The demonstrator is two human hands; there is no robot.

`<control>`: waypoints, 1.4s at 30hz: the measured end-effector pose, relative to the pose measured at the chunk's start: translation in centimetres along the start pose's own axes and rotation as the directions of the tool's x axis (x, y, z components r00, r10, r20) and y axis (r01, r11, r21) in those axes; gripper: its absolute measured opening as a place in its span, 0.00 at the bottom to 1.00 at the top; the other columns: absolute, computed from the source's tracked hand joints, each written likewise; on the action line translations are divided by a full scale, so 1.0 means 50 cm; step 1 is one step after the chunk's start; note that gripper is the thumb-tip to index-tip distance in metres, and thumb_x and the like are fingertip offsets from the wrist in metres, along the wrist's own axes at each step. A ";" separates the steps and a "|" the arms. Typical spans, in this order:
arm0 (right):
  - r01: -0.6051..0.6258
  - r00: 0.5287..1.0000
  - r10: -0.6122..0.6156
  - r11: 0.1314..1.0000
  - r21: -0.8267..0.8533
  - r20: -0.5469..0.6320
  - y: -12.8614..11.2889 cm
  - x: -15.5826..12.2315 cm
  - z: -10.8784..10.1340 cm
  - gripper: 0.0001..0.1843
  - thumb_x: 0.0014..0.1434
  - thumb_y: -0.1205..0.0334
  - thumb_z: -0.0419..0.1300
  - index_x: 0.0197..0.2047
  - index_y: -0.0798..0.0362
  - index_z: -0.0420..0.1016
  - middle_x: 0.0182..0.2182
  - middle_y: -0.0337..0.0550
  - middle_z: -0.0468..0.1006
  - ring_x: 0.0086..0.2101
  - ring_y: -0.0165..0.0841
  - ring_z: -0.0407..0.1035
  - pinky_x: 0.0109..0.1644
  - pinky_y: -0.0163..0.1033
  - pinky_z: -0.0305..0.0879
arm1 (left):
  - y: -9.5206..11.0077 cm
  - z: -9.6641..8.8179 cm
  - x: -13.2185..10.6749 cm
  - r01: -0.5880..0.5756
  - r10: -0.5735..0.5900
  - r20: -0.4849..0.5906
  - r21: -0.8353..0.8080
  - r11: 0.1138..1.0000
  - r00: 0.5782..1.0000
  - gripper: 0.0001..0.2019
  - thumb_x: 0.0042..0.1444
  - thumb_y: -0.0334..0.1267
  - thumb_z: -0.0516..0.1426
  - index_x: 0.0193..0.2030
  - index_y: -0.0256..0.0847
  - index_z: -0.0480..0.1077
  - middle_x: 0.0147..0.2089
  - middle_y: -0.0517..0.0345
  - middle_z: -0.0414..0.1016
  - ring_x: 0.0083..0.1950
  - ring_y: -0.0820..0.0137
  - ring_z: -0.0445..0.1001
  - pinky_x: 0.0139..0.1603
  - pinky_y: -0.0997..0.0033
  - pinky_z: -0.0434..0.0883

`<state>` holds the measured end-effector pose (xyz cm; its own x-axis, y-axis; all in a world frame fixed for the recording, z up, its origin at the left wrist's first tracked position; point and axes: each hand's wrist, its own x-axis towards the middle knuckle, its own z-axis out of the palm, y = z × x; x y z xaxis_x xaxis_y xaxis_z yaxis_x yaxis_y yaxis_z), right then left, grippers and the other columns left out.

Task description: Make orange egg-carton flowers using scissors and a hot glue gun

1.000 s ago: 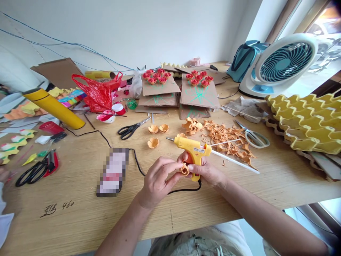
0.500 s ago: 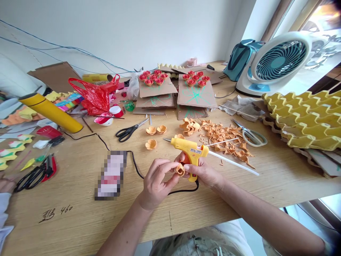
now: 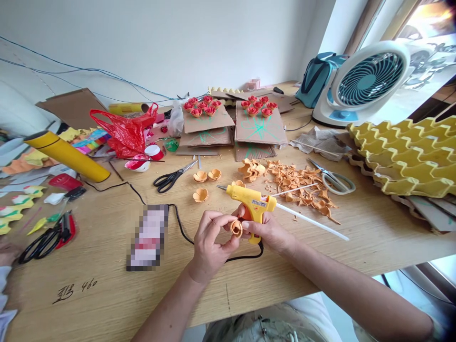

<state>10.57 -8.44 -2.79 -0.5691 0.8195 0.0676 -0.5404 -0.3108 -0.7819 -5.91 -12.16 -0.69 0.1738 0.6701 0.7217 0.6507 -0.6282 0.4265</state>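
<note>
A small rolled orange paper bud (image 3: 236,228) sits between my two hands over the wooden table (image 3: 107,266). My left hand (image 3: 210,242) is closed around it, pinching it with fingers and thumb. My right hand (image 3: 267,231) grips the handle of a yellow glue gun (image 3: 249,198), with a white glue stick trailing right; its thumb also presses against the bud. Three finished orange paper flowers (image 3: 206,183) lie just beyond the gun's nozzle. A pile of orange cardboard scraps (image 3: 302,187) lies to the right.
Black scissors (image 3: 171,178) and grey scissors (image 3: 335,179) lie on the table. Cardboard sheets with red flowers (image 3: 231,114), a red plastic bag (image 3: 124,128), a yellow tube (image 3: 66,154), a fan (image 3: 366,80) and yellow egg trays (image 3: 409,156) ring the work area. Black cable runs past a blurred box (image 3: 147,237).
Both hands with the bud and glue gun have drifted slightly left; my left fingers have curled more tightly around the bud.
</note>
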 end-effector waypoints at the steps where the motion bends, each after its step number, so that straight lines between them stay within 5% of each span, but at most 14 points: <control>1: 0.003 1.000 -0.003 1.000 0.002 0.001 0.000 0.000 0.000 0.21 0.52 0.53 0.74 0.40 0.51 0.69 0.30 0.34 0.73 0.25 0.25 0.60 0.27 0.32 0.58 | 0.000 -0.001 -0.001 -0.001 0.001 0.001 0.005 1.000 1.000 0.11 0.58 0.30 0.62 0.48 0.43 0.72 0.39 0.57 0.72 0.37 0.70 0.74 0.39 0.70 0.76; 18: -0.054 0.998 0.055 0.998 0.046 -0.013 -0.001 -0.001 -0.003 0.23 0.49 0.53 0.77 0.40 0.52 0.72 0.29 0.34 0.75 0.24 0.23 0.65 0.28 0.29 0.61 | -0.004 -0.012 0.006 -0.058 0.058 -0.005 -0.053 0.997 0.998 0.13 0.59 0.29 0.63 0.50 0.42 0.73 0.40 0.57 0.74 0.38 0.71 0.74 0.41 0.72 0.75; 42: -0.081 0.997 0.082 0.991 0.105 -0.007 0.006 -0.004 -0.008 0.21 0.51 0.54 0.76 0.41 0.53 0.73 0.28 0.35 0.76 0.24 0.24 0.66 0.28 0.29 0.60 | -0.006 -0.021 0.005 -0.174 0.175 -0.001 0.081 0.981 0.985 0.15 0.61 0.27 0.62 0.54 0.37 0.72 0.42 0.55 0.72 0.40 0.72 0.74 0.45 0.74 0.76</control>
<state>10.76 -8.48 -3.30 -0.6070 0.7947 -0.0017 -0.5543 -0.4250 -0.7156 -6.82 -12.22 -0.05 0.2847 0.5495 0.7855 0.6681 -0.7013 0.2485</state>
